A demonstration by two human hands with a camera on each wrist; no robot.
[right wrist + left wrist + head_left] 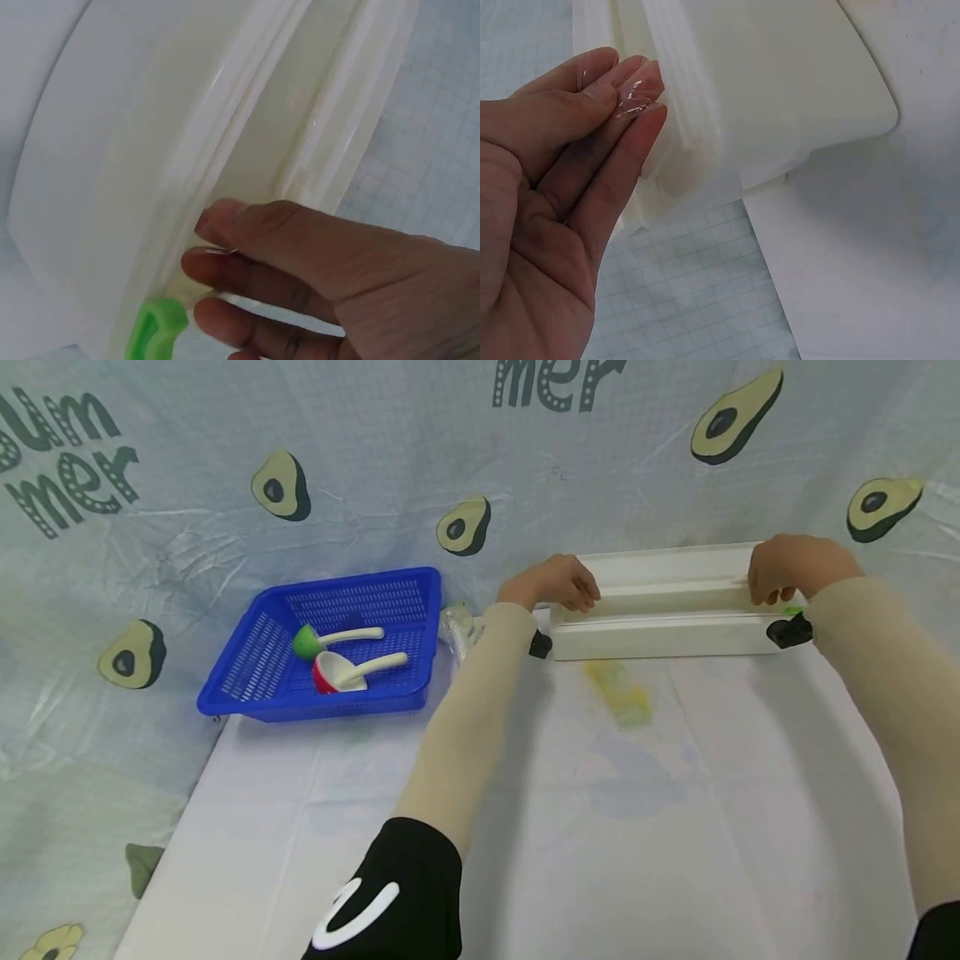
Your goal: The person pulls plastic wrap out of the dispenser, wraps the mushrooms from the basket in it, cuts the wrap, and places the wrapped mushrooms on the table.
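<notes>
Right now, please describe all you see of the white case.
The white case is long and plastic-looking, with an open channel along its length and a green piece near its right end. It lies across the far side of the table. The left hand and right hand are at its opposite ends; whether they touch it is unclear.

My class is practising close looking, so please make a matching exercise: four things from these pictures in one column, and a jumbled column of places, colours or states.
Things
1. Basket
2. Red-and-white scoop
3. Clear film
4. Long white box

Places, colours or states
A. Pinched by the left hand
B. Blue, with many small holes
C. Has the left hand near one end and the right hand near the other
D. Lying beside a green-and-white scoop

Right pairs: 1-B, 2-D, 3-A, 4-C
</notes>
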